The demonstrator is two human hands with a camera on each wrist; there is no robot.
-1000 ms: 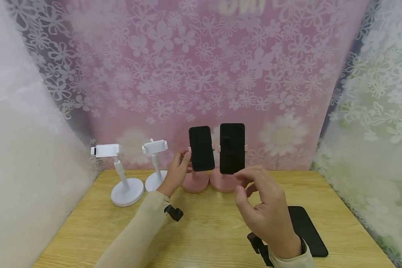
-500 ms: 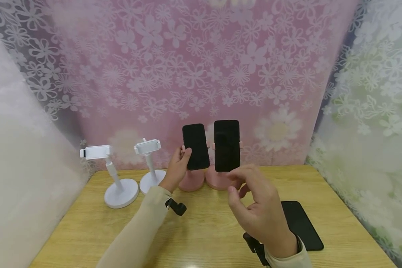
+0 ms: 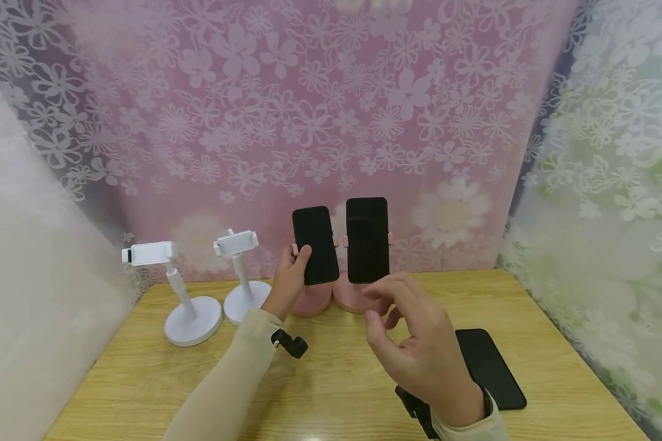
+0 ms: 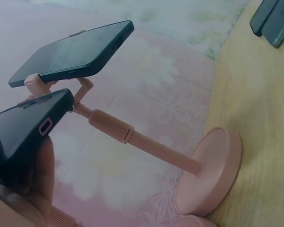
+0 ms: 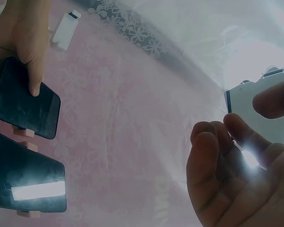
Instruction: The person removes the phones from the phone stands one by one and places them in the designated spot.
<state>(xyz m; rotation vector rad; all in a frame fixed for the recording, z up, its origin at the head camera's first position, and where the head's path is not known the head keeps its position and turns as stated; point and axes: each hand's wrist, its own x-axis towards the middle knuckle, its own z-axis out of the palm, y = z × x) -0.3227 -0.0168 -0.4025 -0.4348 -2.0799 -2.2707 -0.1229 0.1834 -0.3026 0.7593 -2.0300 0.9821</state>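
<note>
Left hand (image 3: pixel 288 282): is pinching the tilted phone (image 3: pixel 321 254), ideally holding it square in its pink clamp (image 5: pixel 23 132); right hand (image 3: pixel 422 349): is hovering, loosely curled, gripping nothing

One table (image 3: pixel 336 380) with light wood-grain top, one pink rear backdrop (image 3: pixel 309 135) printed with white flowers, one whitish left wall (image 3: pixel 22 294), one pale right wall (image 3: pixel 612 202) in green-and-white floral print, one bright white glow (image 5: pixel 255 64) of light.

Bright light glares behind the right hand (image 5: pixel 241 189) in its wrist view; the left's looks hazy
</note>
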